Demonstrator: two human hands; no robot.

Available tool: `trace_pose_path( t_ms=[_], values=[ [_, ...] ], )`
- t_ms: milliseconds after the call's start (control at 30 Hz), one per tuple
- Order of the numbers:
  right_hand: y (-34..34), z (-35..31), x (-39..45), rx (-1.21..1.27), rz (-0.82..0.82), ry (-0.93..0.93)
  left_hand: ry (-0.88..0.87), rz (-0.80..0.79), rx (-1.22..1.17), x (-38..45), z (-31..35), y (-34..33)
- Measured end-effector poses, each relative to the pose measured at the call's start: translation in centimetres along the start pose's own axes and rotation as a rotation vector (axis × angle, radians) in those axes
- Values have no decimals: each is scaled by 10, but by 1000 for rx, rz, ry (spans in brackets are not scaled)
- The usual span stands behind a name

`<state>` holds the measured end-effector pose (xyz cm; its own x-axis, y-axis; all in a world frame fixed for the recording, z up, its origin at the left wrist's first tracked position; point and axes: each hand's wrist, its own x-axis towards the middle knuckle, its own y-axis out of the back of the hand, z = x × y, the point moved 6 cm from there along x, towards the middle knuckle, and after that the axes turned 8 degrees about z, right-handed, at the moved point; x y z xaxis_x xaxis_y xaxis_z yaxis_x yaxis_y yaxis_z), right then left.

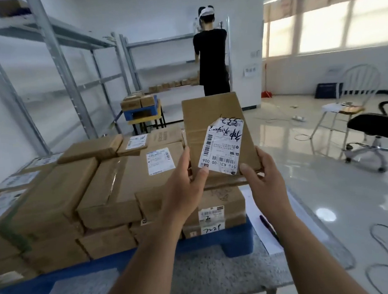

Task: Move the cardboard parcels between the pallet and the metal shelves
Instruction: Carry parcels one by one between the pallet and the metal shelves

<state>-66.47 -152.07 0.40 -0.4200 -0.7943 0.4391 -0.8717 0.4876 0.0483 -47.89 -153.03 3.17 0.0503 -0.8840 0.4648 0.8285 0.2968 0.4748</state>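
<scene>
I hold a flat cardboard parcel point(211, 116) with a white shipping label tilted up in front of me, above the right end of the stack. My left hand point(186, 188) grips its lower left corner, thumb on the label. My right hand point(265, 183) grips its lower right corner. Below lies a blue pallet point(217, 245) stacked with several brown parcels point(113, 185), some labelled. Metal shelves point(52, 37) stand at the left, their near tiers bare.
A person in black stands at a far shelf unit point(159, 41) holding small boxes. A second small blue pallet point(141, 112) with boxes sits on a stool. Chairs point(378, 126) and loose cables point(385, 248) occupy the glossy floor at right. A pen point(269, 228) lies on paper beside the pallet.
</scene>
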Motion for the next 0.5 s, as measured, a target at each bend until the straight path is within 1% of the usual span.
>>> trace_pose_path(
  t_ms=[100,200,267,433,500],
  values=[
    [15,4,15,-26,41,15,-56,-33,39,11,8,-15],
    [18,16,25,-47,16,-22,-80,-87,94,20,8,-26],
    [14,27,28,-70,-17,-68,-90,-119,192,24,2,-29],
    [-9,60,32,-122,-67,-164,-82,-180,544,33,-26,-34],
    [-21,71,32,-145,-94,-205,-60,-203,596,37,-40,-35]
  ],
)
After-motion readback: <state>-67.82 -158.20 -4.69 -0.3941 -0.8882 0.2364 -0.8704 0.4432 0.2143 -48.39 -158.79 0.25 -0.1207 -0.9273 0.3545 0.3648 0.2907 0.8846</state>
